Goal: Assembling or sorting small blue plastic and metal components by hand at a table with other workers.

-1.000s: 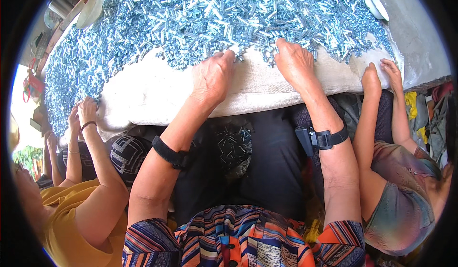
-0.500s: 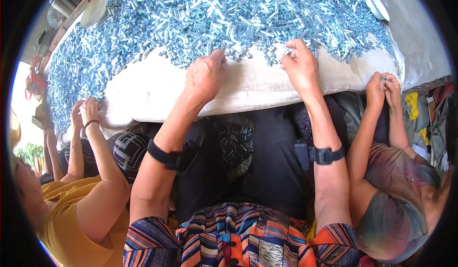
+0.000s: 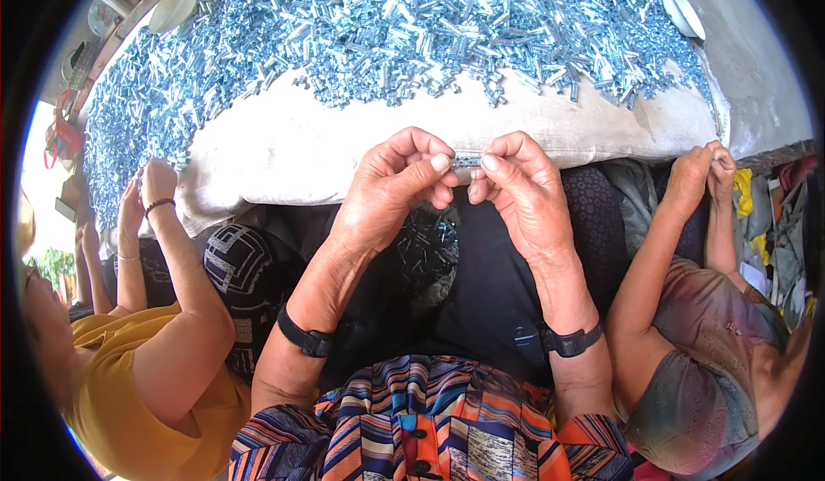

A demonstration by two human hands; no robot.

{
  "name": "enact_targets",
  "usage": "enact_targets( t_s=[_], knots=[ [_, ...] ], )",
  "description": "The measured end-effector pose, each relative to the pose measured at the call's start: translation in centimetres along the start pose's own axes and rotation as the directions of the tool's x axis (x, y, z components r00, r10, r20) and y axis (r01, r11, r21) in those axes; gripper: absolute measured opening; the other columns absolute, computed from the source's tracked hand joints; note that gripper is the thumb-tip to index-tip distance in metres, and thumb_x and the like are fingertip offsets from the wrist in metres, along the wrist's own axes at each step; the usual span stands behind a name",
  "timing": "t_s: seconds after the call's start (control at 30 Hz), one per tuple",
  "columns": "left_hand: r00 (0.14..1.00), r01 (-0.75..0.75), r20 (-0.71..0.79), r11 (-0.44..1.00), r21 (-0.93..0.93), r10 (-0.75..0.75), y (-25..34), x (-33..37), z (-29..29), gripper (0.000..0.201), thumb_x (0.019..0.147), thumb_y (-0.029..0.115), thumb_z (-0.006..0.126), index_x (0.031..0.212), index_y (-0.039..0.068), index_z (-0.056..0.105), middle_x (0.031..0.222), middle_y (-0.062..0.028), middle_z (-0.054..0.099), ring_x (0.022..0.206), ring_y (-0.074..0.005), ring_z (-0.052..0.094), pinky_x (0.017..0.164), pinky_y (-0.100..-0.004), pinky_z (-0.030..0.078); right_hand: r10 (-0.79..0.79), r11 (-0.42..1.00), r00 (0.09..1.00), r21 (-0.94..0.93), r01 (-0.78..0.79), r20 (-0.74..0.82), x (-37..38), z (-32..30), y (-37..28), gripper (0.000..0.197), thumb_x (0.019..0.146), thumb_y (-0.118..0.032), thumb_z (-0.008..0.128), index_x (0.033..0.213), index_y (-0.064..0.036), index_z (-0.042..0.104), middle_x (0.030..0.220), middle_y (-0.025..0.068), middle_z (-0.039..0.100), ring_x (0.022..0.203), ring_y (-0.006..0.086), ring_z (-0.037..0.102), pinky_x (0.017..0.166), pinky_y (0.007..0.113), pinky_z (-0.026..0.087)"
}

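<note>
My left hand (image 3: 387, 184) and my right hand (image 3: 530, 193) meet in front of me, just off the near edge of the cloth-covered table. Between their pinched fingertips lies a short silvery metal tube (image 3: 467, 162), held level, one end in each hand. Whether it is one piece or two joined end to end is too small to tell. Beyond my hands spreads a broad heap of small blue-silver metal tubes (image 3: 387, 42) on a whitish woven cloth (image 3: 284, 150).
At the left a person in a yellow top (image 3: 155, 378) has their hands at the heap. Another person's hands (image 3: 700, 176) are together at the right. Pale dishes (image 3: 174, 4) rest at the far edge. More metal pieces (image 3: 425, 257) lie below, between my knees.
Both my hands have drawn back from the heap's near edge toward me and come together, with a metal tube now between their fingertips. The person at the right has shifted their hands slightly.
</note>
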State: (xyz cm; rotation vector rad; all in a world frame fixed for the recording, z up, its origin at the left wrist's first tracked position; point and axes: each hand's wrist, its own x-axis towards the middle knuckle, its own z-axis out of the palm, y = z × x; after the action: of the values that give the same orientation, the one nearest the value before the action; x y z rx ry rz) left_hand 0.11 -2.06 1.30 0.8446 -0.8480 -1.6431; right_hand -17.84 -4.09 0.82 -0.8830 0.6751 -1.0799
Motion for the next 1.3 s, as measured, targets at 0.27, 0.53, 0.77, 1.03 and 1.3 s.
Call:
enact_targets(
  t_s=[0.27,0.53,0.77,1.03,1.3],
  knots=[
    [0.998,-0.002,0.067,0.988,-0.156,0.013,-0.5,-0.6,0.1,0.013,0.089,0.013,0.060,0.097,0.003,0.057,0.077,-0.0051,0.063,0.062,-0.0104,0.058,0.058,-0.0216,0.048,-0.052,0.998,0.994,0.045,0.048,0.092,-0.8,-0.2,0.6,0.006,0.089,-0.007,0.057,0.092,-0.0037,0.053,0.075,0.0059,0.060,0.067,0.0118,0.060,0.064,0.023,0.049],
    [0.990,-0.137,0.067,0.979,0.149,0.128,-0.9,-1.1,0.3,0.014,0.089,0.015,0.061,0.093,0.003,0.055,0.075,-0.0051,0.060,0.059,-0.0091,0.054,0.056,-0.0210,0.044,0.010,0.996,0.991,0.089,-0.022,0.134,-1.4,-0.6,0.7,0.006,0.089,-0.007,0.058,0.089,-0.0040,0.053,0.076,0.0066,0.060,0.066,0.0125,0.059,0.063,0.024,0.050],
    [0.961,-0.003,0.276,0.996,-0.089,0.027,-2.3,-2.0,-0.3,0.018,0.088,0.018,0.064,0.097,0.005,0.056,0.080,-0.0023,0.062,0.063,-0.0046,0.050,0.055,-0.0182,0.038,0.199,0.902,0.927,0.311,-0.299,0.317,-2.4,-0.5,1.5,0.012,0.089,-0.013,0.059,0.085,-0.0039,0.053,0.075,0.0068,0.059,0.062,0.0131,0.058,0.059,0.026,0.050],
    [0.950,-0.196,0.044,0.482,0.854,0.309,0.5,3.1,-3.3,0.015,0.084,0.013,0.064,0.093,0.002,0.062,0.078,-0.0025,0.060,0.066,-0.0106,0.054,0.061,-0.0266,0.043,0.222,0.924,0.944,-0.363,-0.123,0.246,-1.6,-1.0,0.8,0.015,0.087,-0.016,0.063,0.087,-0.0014,0.059,0.074,0.0015,0.060,0.066,0.0072,0.058,0.063,0.021,0.047],
    [0.884,-0.023,0.116,-0.207,0.978,0.453,-0.7,9.7,-3.1,0.012,0.080,0.017,0.062,0.089,0.010,0.062,0.086,-0.0089,0.058,0.079,-0.0300,0.061,0.068,-0.0409,0.049,-0.308,0.559,0.947,-0.823,0.100,-0.094,6.5,-6.9,-1.1,0.010,0.083,-0.010,0.060,0.087,-0.0011,0.059,0.066,0.0075,0.060,0.062,0.0166,0.059,0.061,0.030,0.047]
  ],
)
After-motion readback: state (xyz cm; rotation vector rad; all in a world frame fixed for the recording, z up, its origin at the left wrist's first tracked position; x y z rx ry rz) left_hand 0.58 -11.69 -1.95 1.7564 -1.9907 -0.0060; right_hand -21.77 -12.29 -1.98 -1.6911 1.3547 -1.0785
